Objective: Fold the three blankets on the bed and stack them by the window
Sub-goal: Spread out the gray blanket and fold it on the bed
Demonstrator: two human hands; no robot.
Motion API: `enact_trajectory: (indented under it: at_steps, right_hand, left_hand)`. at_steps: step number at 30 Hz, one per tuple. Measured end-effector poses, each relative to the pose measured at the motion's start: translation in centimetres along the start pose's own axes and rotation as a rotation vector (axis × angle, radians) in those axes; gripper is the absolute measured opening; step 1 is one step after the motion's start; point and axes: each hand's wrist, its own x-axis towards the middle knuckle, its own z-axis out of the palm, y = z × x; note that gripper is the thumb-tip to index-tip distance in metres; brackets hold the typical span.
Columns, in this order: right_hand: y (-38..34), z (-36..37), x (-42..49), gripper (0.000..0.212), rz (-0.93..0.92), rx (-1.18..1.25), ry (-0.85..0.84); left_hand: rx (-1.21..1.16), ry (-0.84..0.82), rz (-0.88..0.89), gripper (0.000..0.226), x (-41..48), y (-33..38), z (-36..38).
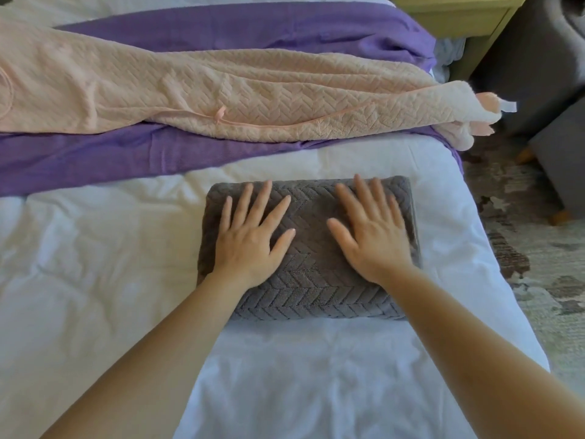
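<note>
Pressing flat on the folded grey herringbone blanket [313, 289] with left hand [250, 239] and right hand [370, 236], fingers straight and spread, gripping nothing. Resting on the white duvet [95, 264]. Beyond, unfolded: pink blanket [221, 90] draped over purple blanket [95, 160].

Bright, soft daylight, strongest toward the upper left, with only faint shadows. Slight motion blur on the right hand [372, 239]. Wide-angle bending near the edges.

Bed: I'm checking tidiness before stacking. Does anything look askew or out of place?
The pink blanket lies rumpled and unfolded across the purple blanket, its corner hanging off the bed at right. The gray blanket looks neat.
</note>
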Motion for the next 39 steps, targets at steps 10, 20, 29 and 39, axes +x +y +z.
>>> enact_trajectory:
  at_steps: [10, 20, 29, 39]
  right_hand:
    - [2.0, 4.9, 0.5, 0.072, 0.108, -0.141, -0.128]
    - [3.0, 0.5, -8.9, 0.080, 0.603, 0.411, 0.011]
    - [3.8, -3.0, -10.4, 0.058, 1.047, 1.075, 0.153]
    - [-1.2, -3.6, -22.0, 0.068, 1.226, 1.496, 0.020]
  left_hand:
    - [0.074, -0.204, -0.146, 0.068, 0.0, -2.4, 4.8]
    - [-0.724, 0.003, -0.790, 0.083, -6.5, -5.1, 1.3]
    - [-1.193, -0.288, -1.105, 0.033, -9.0, -1.6, -3.1]
    - [-1.058, -0.217, -1.126, 0.100, -18.0, 4.7, -3.9]
